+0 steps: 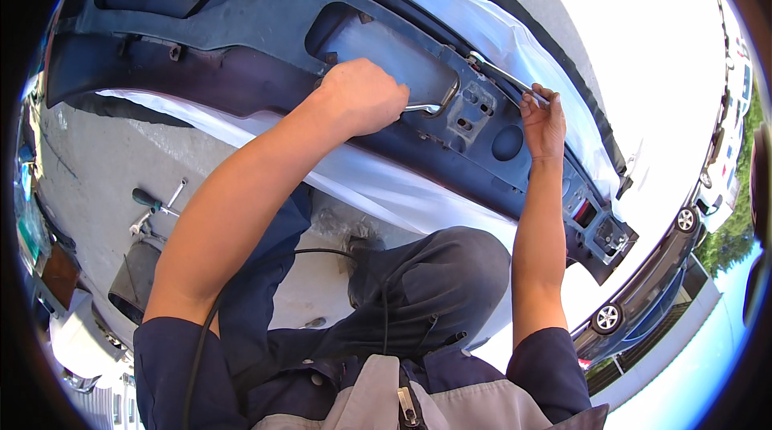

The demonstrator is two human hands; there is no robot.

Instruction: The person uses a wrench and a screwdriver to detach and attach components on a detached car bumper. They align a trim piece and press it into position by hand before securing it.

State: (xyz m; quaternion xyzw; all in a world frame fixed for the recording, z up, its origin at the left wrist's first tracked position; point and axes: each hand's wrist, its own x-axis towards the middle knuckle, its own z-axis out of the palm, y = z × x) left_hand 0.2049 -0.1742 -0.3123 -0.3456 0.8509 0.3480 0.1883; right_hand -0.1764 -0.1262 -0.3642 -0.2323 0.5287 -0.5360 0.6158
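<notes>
Left hand (363, 98) clenches 1 silver tool (420, 108), right hand (544, 123) pinches 1 long tool (508, 77)

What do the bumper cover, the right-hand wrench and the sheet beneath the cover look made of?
Bumper cover: probably satin dark plastic, given its moulded recesses and cutouts.
Wrench: likely smooth steel, judging by its silvery glint.
Sheet: seemingly thin, glossy plastic film, whitish and wrinkled.

Open air over bumper (273, 12) between left hand (363, 98) and right hand (544, 123), metal tools (421, 108) jutting into it
</notes>
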